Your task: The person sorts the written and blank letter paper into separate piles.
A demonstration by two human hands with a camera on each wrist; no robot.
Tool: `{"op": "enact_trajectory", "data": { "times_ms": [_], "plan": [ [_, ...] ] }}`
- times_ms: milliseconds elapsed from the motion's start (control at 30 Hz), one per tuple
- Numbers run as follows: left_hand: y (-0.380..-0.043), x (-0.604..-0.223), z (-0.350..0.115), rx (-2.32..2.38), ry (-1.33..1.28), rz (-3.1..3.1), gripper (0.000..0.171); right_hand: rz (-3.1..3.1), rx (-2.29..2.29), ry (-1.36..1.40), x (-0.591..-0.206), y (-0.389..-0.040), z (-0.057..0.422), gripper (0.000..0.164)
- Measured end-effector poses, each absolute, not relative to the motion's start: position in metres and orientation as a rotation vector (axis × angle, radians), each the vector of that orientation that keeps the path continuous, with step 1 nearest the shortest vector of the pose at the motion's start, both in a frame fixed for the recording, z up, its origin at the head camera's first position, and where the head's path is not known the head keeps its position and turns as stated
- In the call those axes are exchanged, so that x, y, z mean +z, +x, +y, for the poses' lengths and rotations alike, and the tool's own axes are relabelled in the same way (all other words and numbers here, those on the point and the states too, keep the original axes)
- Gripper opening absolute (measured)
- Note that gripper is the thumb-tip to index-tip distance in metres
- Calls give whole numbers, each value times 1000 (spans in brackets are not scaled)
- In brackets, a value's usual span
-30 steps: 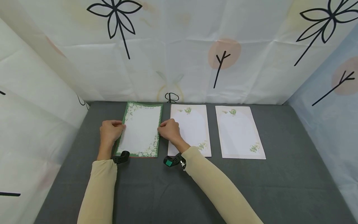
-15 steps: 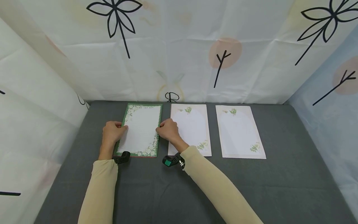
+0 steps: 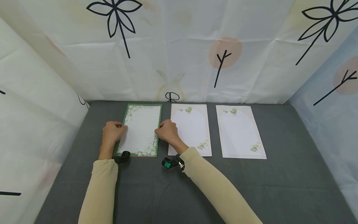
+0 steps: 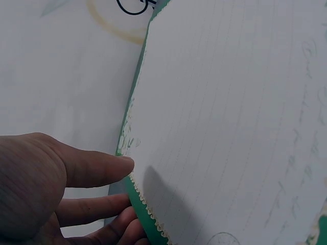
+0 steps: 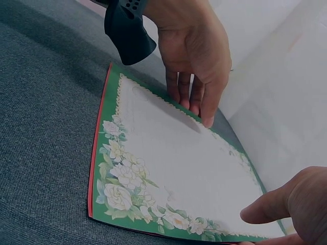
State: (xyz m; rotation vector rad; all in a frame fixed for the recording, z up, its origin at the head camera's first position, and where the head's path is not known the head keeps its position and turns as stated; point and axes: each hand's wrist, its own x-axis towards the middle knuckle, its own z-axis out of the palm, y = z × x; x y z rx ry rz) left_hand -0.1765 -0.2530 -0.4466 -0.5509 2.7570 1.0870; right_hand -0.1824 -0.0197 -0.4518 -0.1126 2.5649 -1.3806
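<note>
So I've got both hands on the white paper sheet with the green border and the printed white flowers (image 3: 141, 130), and it's sitting right between them on the worktop with the dark grey cloth (image 3: 145, 189). My left hand (image 3: 112, 132) is pinching its left long edge, thumb on top and the other fingers tucked at the edge or under it. My right hand (image 3: 168, 130) has the right long edge much the same way, thumb over the page. The bit that matters, I reckon: the long axis runs straight away from me, and my hands face each other across the short way, each roughly halfway up its own edge, so neither one is really nearer. There's a thin red layer (image 5: 94, 168) peeking out under the border; can't tell what it is, or whether any of the sheet is off the cloth. Just right of my right hand is a white paper sheet with a pale edge and green leaf sprigs (image 3: 191, 127), and my hand and forearm hang across part of it. A second white sheet with matching sprigs (image 3: 241, 130) lies farther right, well apart from both hands, its long side also pointing away from me.
</note>
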Motion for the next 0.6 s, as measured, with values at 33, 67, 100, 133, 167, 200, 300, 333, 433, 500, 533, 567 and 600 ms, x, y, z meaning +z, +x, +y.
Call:
{"op": "enact_trajectory", "data": {
  "times_ms": [33,67,100,133,167,200,300,333,433,500,533,567,600],
  "plan": [
    [-176,-446,-253,1087,-550,2758,50,2564,-1376,-115,-452,-182,-20,48],
    [-176,-446,-253,1092,-552,2757,50,2563,-1372,-120,-451,-182,-20,48],
    [-176,-446,-253,1092,-549,2757,50,2558,-1371,-121,-451,-182,-20,49],
    [-176,-446,-254,1093,-549,2758,50,2557,-1367,-120,-451,-182,-20,49],
    [-176,-446,-254,1094,-548,2758,50,2555,-1364,-121,-451,-182,-21,49],
    [-176,-447,-254,1096,-549,2757,50,2553,-1360,-124,-451,-182,-21,49],
    [-176,-447,-254,1096,-548,2756,51,2554,-1350,-130,-452,-183,-21,50],
    [-176,-448,-254,1097,-549,2756,51,2555,-1345,-130,-452,-183,-21,50],
    [-176,-448,-254,1100,-553,2754,51,2557,-1329,-134,-451,-183,-21,49],
    [-176,-448,-255,1101,-555,2753,51,2558,-1324,-134,-450,-183,-20,48],
    [-176,-448,-255,1101,-557,2753,51,2558,-1325,-136,-450,-183,-20,48],
    [-176,-448,-255,1100,-557,2756,51,2558,-1326,-141,-450,-182,-20,48],
    [-176,-448,-255,1100,-558,2759,51,2559,-1331,-147,-450,-182,-19,48]
  ]
}}
